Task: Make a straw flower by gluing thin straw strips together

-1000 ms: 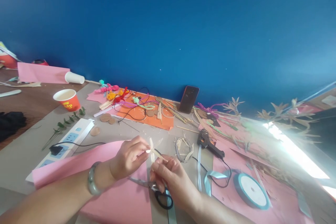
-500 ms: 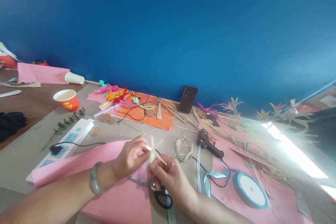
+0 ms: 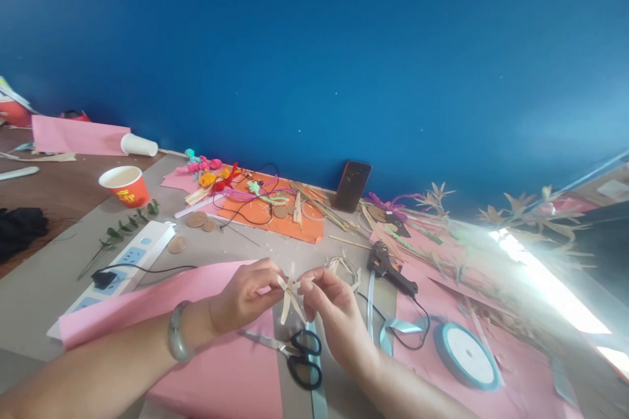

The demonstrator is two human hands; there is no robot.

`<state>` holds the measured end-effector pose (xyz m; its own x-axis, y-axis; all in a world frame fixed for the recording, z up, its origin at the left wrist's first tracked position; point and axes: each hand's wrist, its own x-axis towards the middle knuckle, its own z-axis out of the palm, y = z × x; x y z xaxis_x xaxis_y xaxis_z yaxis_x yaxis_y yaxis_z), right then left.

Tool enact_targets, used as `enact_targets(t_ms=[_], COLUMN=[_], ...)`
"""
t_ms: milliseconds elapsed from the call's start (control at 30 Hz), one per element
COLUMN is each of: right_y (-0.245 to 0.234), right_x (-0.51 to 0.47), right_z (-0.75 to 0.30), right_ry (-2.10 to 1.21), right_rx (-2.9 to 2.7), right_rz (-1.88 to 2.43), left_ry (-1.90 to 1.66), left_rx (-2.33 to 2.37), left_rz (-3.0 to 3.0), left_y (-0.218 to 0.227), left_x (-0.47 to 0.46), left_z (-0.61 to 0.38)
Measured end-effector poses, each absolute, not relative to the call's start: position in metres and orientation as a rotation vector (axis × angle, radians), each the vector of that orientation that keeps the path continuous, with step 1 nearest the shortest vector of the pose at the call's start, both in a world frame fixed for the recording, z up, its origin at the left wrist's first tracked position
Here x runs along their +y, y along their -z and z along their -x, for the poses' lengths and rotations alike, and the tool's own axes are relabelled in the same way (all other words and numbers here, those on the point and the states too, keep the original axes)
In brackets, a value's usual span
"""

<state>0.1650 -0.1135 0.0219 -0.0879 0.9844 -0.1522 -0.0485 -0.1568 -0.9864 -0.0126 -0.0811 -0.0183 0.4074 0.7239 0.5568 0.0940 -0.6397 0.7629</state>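
Between my hands is a pale straw-coloured flower (image 3: pixel 289 289) with several narrow pointed petals. My left hand (image 3: pixel 248 294), a grey-green bangle (image 3: pixel 180 332) on its wrist, pinches the flower from the left. From the right, the thumb and fingers of my right hand (image 3: pixel 337 311) close on one petal. Just below, scissors (image 3: pixel 295 350) with black handles lie across pink paper (image 3: pixel 221 370) and a light-blue ribbon strip (image 3: pixel 318 399). A wire ring with pale petals (image 3: pixel 344 268) lies behind my right hand, partly hidden by it.
A black glue gun (image 3: pixel 393 272) and a ribbon roll (image 3: pixel 466 357) are on the right. The power strip (image 3: pixel 125 268), a eucalyptus-like sprig (image 3: pixel 120 232) and a red paper cup (image 3: pixel 130 190) stand left. A phone (image 3: pixel 352 186) leans on the blue wall (image 3: pixel 314 65).
My right hand has moved slightly up and right, now pinching a right-hand petal. The flower has turned, and the scissors beneath show more fully.
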Motion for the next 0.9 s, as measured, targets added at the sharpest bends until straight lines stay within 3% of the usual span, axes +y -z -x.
enact_targets(t_ms=[900], right_y=[-0.018], right_x=[-0.106], right_z=[-0.171], right_ry=[-1.507], right_rx=[-1.161], right_rz=[1.215], left_ry=[-1.04], left_rx=[0.58], left_rz=[-1.968], left_y=[0.018], left_x=[-0.081], left_z=[0.013])
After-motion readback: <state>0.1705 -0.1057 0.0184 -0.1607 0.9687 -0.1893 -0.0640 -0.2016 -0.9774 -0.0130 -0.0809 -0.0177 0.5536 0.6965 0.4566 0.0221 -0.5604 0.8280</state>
